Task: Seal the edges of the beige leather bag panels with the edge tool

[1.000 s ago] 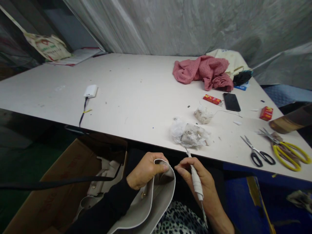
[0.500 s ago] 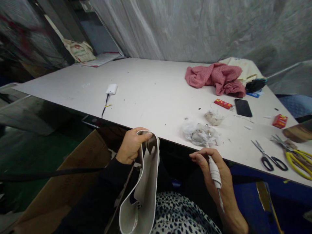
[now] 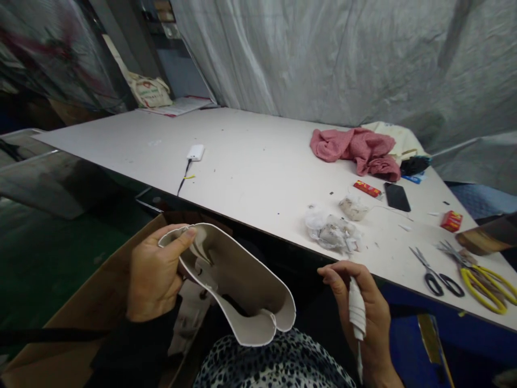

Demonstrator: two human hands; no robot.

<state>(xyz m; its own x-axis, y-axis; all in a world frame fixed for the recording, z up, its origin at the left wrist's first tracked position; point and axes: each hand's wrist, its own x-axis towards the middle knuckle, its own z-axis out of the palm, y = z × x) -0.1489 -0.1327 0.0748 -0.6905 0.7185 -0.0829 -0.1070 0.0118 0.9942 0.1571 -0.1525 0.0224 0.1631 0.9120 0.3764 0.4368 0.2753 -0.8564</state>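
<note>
My left hand [image 3: 151, 277] pinches one end of an off-white, thin-walled hollow piece [image 3: 250, 269] between thumb and fingers. The piece looks like a boot upper; its open edge faces up and its far end points right, over my lap. Part of its inside is in shadow. Over to the right, my right hand [image 3: 377, 318] is curled around an awl-like tool [image 3: 357, 310] with a white-wrapped handle. Its thin metal shaft points down toward my wrist. The right hand is apart from the hollow piece, just off the table's front edge.
On the table [image 3: 250, 178] lie crumpled plastic-wrapped lumps [image 3: 335, 231], black-handled scissors [image 3: 434, 277], yellow-handled cutters [image 3: 484, 285], a phone [image 3: 397, 196], red boxes [image 3: 451, 221], a pink cloth [image 3: 351, 148] and a white cabled device [image 3: 195, 153]. A cardboard box [image 3: 97, 296] stands at lower left.
My left hand has moved left, and the hollow piece has swung from pointing toward me to pointing right, its opening now wider. The right hand keeps the tool, nearly still. The view has shifted slightly.
</note>
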